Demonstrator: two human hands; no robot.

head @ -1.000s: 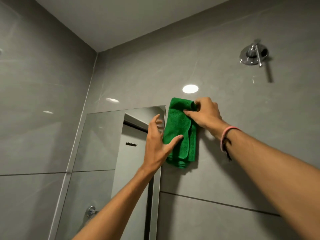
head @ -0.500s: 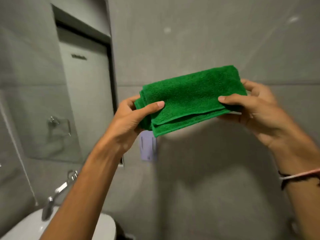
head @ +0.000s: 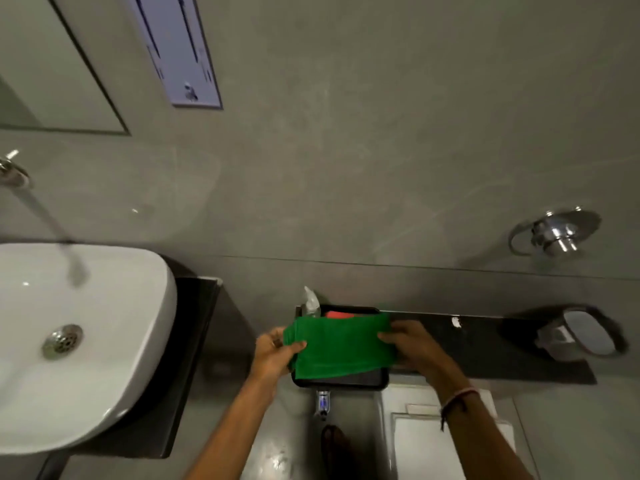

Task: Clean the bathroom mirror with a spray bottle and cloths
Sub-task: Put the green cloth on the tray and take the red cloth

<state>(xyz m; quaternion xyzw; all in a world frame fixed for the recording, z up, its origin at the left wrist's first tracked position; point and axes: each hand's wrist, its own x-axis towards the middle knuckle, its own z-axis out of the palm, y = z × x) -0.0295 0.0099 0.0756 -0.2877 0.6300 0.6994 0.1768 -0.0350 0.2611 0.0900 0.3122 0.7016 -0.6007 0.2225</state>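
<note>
Both hands hold a folded green cloth [head: 341, 346] flat, just over a black tray [head: 346, 382] on a dark ledge. My left hand [head: 277, 351] grips its left end and my right hand [head: 410, 344] its right end. A clear spray bottle [head: 311, 303] stands at the tray's back left corner. A bit of red cloth [head: 337, 314] shows in the tray behind the green one. The mirror [head: 52, 71] hangs at the upper left.
A white basin [head: 114, 341] with a metal drain sits at the left under a wall tap [head: 14, 173]. The dark ledge [head: 485, 341] runs right to a small dark-rimmed dish [head: 585, 336]. A chrome fitting [head: 554, 233] sticks out of the wall. A white toilet cistern [head: 426, 431] lies below.
My view has swung down from the wall to the ledge. Both hands have brought the green cloth down from chest height to the black tray.
</note>
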